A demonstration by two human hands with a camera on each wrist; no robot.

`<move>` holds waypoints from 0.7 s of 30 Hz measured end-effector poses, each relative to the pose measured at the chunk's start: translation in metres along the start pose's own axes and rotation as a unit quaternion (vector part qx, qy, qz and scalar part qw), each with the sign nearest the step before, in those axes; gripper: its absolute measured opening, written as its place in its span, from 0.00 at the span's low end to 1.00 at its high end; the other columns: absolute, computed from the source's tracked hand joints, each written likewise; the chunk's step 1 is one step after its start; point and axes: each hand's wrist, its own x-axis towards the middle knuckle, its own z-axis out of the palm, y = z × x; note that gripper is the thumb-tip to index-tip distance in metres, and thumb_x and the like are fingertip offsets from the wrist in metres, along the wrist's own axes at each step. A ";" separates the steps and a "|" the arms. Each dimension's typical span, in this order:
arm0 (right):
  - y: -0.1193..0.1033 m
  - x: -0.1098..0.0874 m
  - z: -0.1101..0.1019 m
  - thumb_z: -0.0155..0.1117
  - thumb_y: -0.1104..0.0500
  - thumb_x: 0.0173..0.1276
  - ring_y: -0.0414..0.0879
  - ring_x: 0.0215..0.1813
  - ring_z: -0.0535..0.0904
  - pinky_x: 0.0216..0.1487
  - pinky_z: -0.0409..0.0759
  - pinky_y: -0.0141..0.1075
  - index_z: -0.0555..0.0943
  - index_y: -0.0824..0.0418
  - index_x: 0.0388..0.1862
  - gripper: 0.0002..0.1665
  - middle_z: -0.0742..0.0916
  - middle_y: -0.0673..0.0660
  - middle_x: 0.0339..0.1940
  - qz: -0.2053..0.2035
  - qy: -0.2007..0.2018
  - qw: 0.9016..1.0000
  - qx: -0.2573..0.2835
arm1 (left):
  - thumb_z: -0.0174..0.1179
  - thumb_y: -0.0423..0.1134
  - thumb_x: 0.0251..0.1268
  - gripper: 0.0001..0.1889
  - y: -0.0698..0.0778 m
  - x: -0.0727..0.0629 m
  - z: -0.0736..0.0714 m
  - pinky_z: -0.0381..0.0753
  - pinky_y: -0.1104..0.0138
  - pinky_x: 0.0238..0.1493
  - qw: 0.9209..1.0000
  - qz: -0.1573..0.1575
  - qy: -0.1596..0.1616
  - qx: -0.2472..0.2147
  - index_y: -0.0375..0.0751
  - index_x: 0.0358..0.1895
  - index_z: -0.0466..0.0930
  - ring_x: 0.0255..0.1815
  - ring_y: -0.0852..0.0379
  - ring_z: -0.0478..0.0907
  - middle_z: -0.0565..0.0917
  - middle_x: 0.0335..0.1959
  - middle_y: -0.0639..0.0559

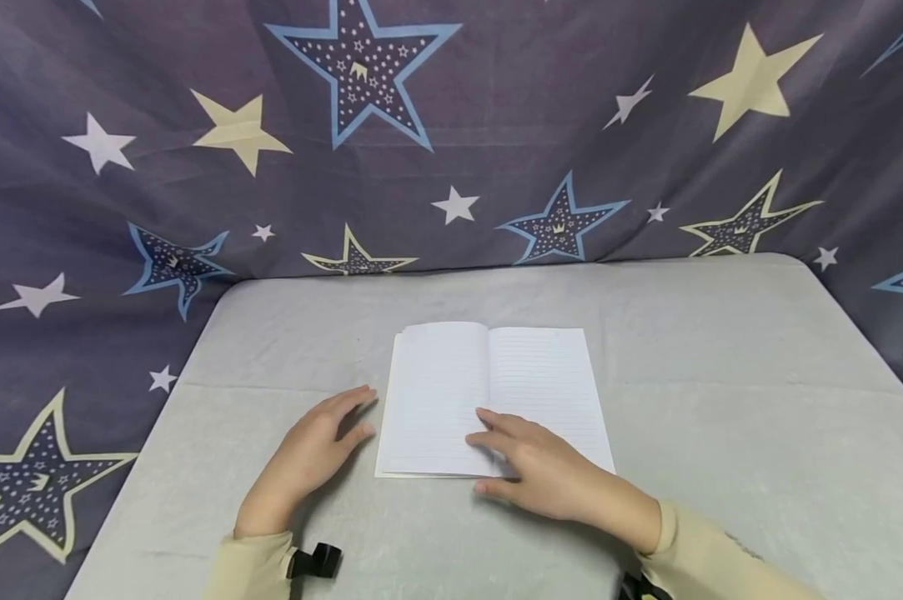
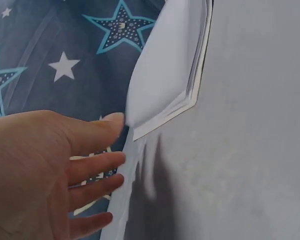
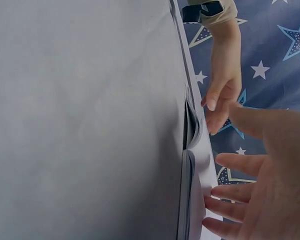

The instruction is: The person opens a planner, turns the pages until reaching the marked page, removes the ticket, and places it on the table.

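Hangs as a dark purple-grey curtain (image 1: 541,92) beyond the far edge of a table (image 1: 759,433) and down past both sides. Carries large blue-edged stars (image 1: 372,92), some with a small crown (image 1: 358,72) inside, similar yellow-edged stars (image 1: 42,500), plain pale yellow stars (image 1: 755,79) and smaller white stars (image 1: 101,145). Looks bluer in both wrist views. Spreads as a pale grey cover (image 1: 308,333) over the top, rounded at the far corners, faintly creased crosswise.

The head view is bright, the wrist views dimmer, with soft shadows (image 2: 152,205).
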 end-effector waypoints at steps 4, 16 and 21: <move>0.002 -0.001 0.002 0.66 0.43 0.69 0.56 0.73 0.65 0.70 0.66 0.53 0.79 0.58 0.63 0.30 0.71 0.61 0.74 -0.022 -0.004 1.000 -0.016 | 0.62 0.40 0.70 0.26 0.006 0.003 0.007 0.64 0.44 0.70 1.000 0.024 0.008 0.004 0.41 0.69 0.71 0.72 0.41 0.65 0.70 0.71 0.44; 0.028 -0.019 -0.017 0.67 0.49 0.69 0.58 0.73 0.66 0.70 0.66 0.54 0.78 0.56 0.64 0.27 0.71 0.63 0.73 -0.029 0.022 0.999 0.010 | 0.71 0.39 0.59 0.33 0.009 0.001 0.021 0.61 0.42 0.70 0.997 0.063 -0.029 0.037 0.39 0.69 0.72 0.73 0.40 0.62 0.68 0.73 0.45; 0.052 -0.038 -0.030 0.69 0.51 0.67 0.61 0.73 0.65 0.69 0.65 0.57 0.77 0.58 0.65 0.29 0.70 0.65 0.73 0.006 0.042 0.999 0.020 | 0.71 0.39 0.59 0.33 0.009 0.002 0.021 0.61 0.42 0.70 0.997 0.063 -0.033 0.038 0.38 0.69 0.72 0.73 0.39 0.62 0.68 0.73 0.44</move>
